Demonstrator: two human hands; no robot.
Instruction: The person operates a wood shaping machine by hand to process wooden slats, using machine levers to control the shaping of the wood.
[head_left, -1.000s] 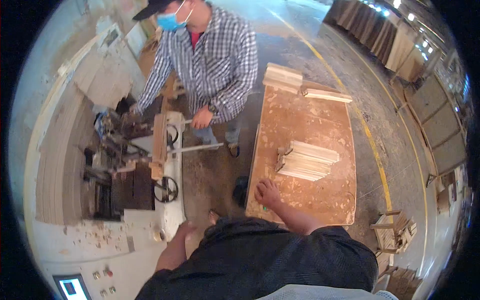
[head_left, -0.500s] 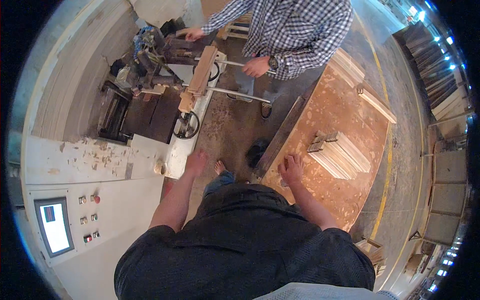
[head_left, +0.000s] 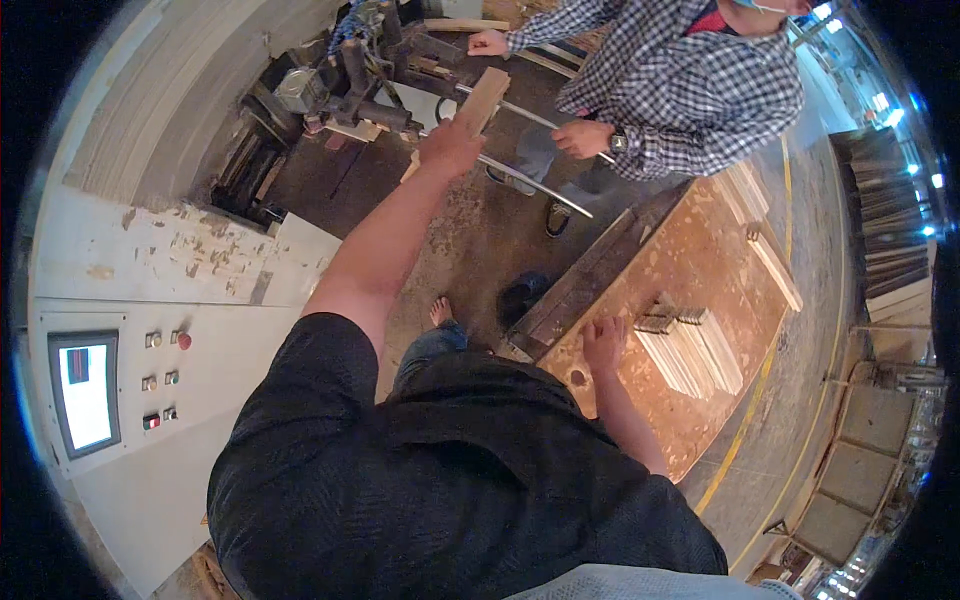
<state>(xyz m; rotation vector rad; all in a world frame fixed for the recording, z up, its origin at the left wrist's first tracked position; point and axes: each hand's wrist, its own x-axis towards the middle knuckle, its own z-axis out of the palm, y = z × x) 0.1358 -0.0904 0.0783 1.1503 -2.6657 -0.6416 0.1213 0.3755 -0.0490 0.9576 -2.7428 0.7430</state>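
My left hand [head_left: 452, 150] is stretched out over the near end of a short stack of wooden strips [head_left: 487, 98] lying across the machine's metal rails. Its fingers appear wrapped round the strips, though their tips are hard to make out. Just below the hand, a small piece of pale wood [head_left: 411, 166] shows. My right hand [head_left: 605, 344] rests on the brown wooden table [head_left: 640, 250], its fingers loosely spread and holding nothing. Beside it lies a bundle of pale wooden strips [head_left: 690, 352] with dark notched ends.
Across from me stands a co-worker in a checked shirt [head_left: 690, 95], one hand [head_left: 583, 138] by a metal rail [head_left: 535, 186], the other [head_left: 488, 43] near the machine [head_left: 355, 85]. A control panel [head_left: 88, 390] is at left. More strips [head_left: 742, 190] lie at the table's far end.
My left hand has moved forward from beside the machine's edge onto the stack of strips on the rails. My right hand still rests on the table. The view has shifted.
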